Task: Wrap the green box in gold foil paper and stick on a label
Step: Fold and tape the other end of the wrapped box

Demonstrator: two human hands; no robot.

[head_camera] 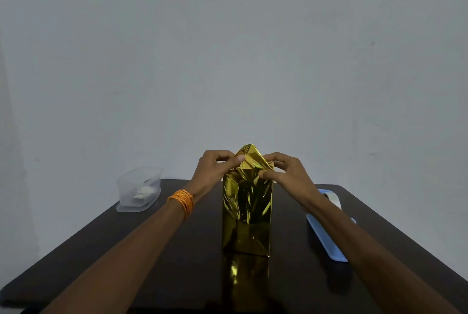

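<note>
Both the left hand (217, 164) and right hand (281, 169) pinch crinkled gold foil paper (247, 202) atop an upright wrapped box on the dark tabletop (177, 250).

Plain room, perhaps home: bare grey wall (228, 47), dark table (126, 250), clear plastic tub (138, 190).

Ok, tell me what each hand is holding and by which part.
Both hold the gold foil paper at its loose top end: the left hand pinches the upper left fold, the right hand the upper right fold.
</note>
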